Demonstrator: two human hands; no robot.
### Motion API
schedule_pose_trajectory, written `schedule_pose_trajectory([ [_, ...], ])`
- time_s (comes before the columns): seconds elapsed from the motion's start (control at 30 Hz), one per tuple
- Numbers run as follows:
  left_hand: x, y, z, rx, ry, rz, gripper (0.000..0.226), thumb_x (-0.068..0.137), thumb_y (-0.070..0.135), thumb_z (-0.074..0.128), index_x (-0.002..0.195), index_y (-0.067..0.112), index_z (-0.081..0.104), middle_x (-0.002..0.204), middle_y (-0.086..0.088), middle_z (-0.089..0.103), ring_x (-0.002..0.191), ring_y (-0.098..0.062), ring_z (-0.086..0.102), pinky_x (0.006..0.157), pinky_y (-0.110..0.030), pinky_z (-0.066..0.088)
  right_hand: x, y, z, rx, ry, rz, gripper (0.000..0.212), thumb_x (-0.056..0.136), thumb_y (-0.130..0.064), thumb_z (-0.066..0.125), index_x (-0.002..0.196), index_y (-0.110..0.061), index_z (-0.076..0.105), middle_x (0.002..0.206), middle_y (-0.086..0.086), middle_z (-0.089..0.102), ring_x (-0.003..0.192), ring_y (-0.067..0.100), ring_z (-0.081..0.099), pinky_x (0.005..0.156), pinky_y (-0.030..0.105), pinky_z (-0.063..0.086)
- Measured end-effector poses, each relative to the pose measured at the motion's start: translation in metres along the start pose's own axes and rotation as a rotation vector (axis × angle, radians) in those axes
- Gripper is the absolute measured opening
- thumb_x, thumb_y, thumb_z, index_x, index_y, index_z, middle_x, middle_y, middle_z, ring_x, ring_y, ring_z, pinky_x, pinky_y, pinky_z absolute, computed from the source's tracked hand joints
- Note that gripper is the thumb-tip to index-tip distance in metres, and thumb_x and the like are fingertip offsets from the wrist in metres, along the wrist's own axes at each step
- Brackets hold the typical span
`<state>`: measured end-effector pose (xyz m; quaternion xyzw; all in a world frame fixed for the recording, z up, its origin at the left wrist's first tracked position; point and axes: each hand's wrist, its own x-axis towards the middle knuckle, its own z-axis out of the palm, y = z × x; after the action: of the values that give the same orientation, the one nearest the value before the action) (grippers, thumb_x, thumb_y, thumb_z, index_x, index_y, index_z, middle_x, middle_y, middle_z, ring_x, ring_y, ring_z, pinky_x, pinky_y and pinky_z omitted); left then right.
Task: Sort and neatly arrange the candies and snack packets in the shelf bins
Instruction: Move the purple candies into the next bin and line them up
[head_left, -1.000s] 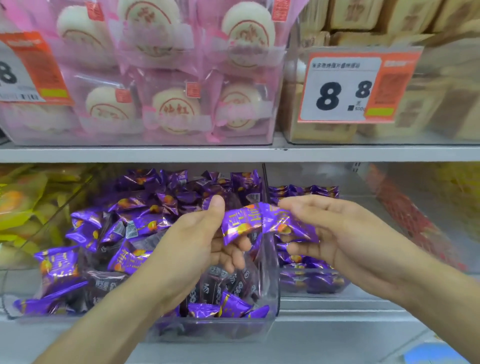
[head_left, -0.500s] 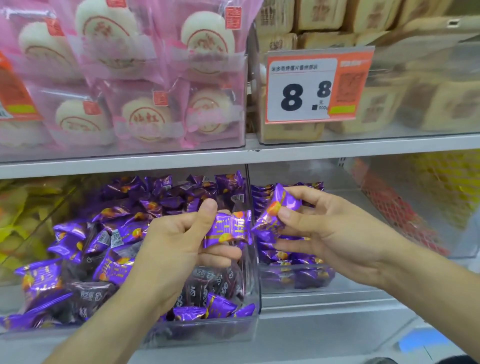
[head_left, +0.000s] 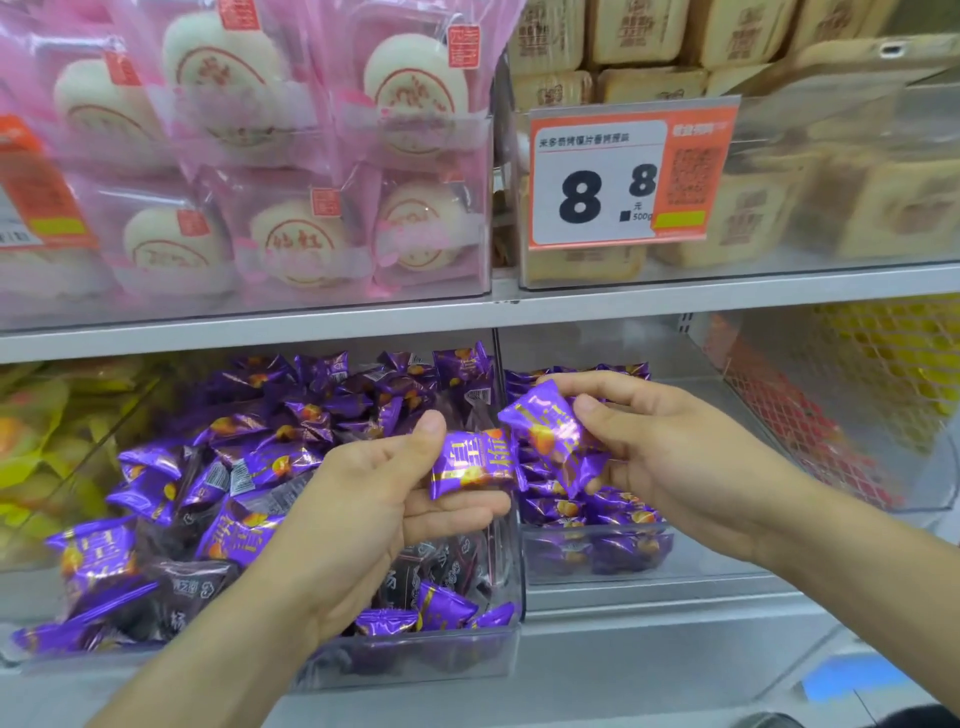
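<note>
The left hand (head_left: 363, 499) pinches one purple packet (head_left: 470, 464) between thumb and curled fingers, above the front of the fuller clear bin (head_left: 415, 660) heaped with purple packets. The right hand (head_left: 670, 457) grips a second purple packet (head_left: 553, 439), tilted, over the sparser right bin (head_left: 597, 558) beside it. The two held packets almost touch. Above, pink-wrapped cakes (head_left: 291, 244) and a price tag (head_left: 623, 171) sit on the upper shelf (head_left: 363, 322).
</note>
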<state>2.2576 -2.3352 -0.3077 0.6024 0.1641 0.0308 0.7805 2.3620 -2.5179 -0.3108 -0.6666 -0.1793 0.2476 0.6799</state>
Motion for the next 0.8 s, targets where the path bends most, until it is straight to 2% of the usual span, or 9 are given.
schedule_pose_trajectory([
  [0.07,-0.002,0.001,0.001,0.069,0.033,0.001,0.042,0.091,0.038,0.053,0.086,0.001,0.072,0.082,-0.027,0.073,0.064,-0.026,0.074,0.05,-0.02,0.055,-0.002,0.0,-0.001,-0.069,-0.03,-0.025,0.027,0.102,-0.012,0.049,0.106,-0.02,0.075,0.104,0.022,0.071,0.082,0.024,0.062,0.079,0.045,0.046],
  [0.17,-0.004,0.002,0.004,0.156,0.062,0.031,0.04,0.089,0.037,0.054,0.084,0.001,0.071,0.072,-0.026,0.072,0.047,-0.019,0.068,0.04,-0.017,0.048,-0.003,0.002,0.0,-0.151,0.001,-0.069,0.022,0.099,-0.015,0.055,0.101,-0.021,0.076,0.094,0.013,0.073,0.079,0.021,0.059,0.077,0.041,0.048],
  [0.3,-0.006,0.001,0.009,0.216,0.074,0.072,0.034,0.093,0.033,0.051,0.083,0.005,0.069,0.064,-0.019,0.072,0.04,-0.017,0.065,0.035,-0.016,0.043,0.0,0.007,0.003,-0.059,0.081,-0.071,0.016,0.097,-0.015,0.057,0.101,-0.008,0.071,0.091,0.026,0.071,0.075,0.027,0.058,0.076,0.043,0.051],
  [0.37,-0.006,0.0,0.009,0.231,0.063,0.071,0.036,0.093,0.034,0.05,0.084,0.004,0.069,0.064,-0.02,0.071,0.04,-0.017,0.065,0.036,-0.016,0.044,0.002,0.009,0.003,-0.026,0.107,-0.072,0.015,0.097,-0.016,0.058,0.097,-0.007,0.07,0.082,0.02,0.071,0.07,0.024,0.061,0.072,0.036,0.054],
  [0.43,-0.005,-0.001,0.009,0.227,0.04,0.059,0.04,0.095,0.035,0.049,0.084,0.002,0.068,0.068,-0.023,0.072,0.045,-0.019,0.067,0.039,-0.016,0.047,0.004,0.011,0.004,-0.012,0.122,-0.082,0.015,0.096,-0.017,0.059,0.094,-0.007,0.069,0.077,0.013,0.071,0.065,0.021,0.062,0.068,0.031,0.054],
  [0.53,-0.003,-0.002,0.007,0.152,-0.009,0.032,0.045,0.096,0.037,0.047,0.091,-0.002,0.069,0.078,-0.027,0.073,0.066,-0.028,0.074,0.056,-0.023,0.059,0.004,0.014,0.005,-0.096,0.124,-0.154,0.016,0.095,-0.021,0.06,0.093,-0.009,0.07,0.075,0.009,0.073,0.063,0.015,0.061,0.063,0.026,0.05],
  [0.63,-0.002,-0.003,0.006,0.064,-0.047,0.009,0.046,0.096,0.036,0.048,0.097,-0.006,0.069,0.087,-0.026,0.074,0.08,-0.034,0.075,0.067,-0.03,0.062,0.004,0.014,0.008,-0.181,0.145,-0.253,0.013,0.094,-0.021,0.062,0.091,-0.012,0.071,0.075,0.001,0.073,0.063,0.005,0.061,0.061,0.017,0.047],
  [0.73,-0.003,-0.002,0.008,0.022,-0.092,0.001,0.051,0.088,0.042,0.053,0.097,-0.005,0.071,0.093,-0.024,0.074,0.086,-0.035,0.074,0.071,-0.033,0.062,0.003,0.013,0.011,-0.214,0.172,-0.358,0.009,0.093,-0.017,0.063,0.087,-0.013,0.07,0.082,0.002,0.074,0.07,0.005,0.064,0.067,0.019,0.052],
  [0.8,-0.005,-0.001,0.008,0.024,-0.133,-0.001,0.049,0.081,0.042,0.059,0.096,-0.003,0.074,0.097,-0.022,0.074,0.089,-0.034,0.074,0.073,-0.031,0.061,0.001,0.014,0.013,-0.252,0.164,-0.417,0.01,0.093,-0.016,0.063,0.085,-0.017,0.068,0.079,-0.003,0.073,0.068,0.004,0.061,0.066,0.019,0.051],
])
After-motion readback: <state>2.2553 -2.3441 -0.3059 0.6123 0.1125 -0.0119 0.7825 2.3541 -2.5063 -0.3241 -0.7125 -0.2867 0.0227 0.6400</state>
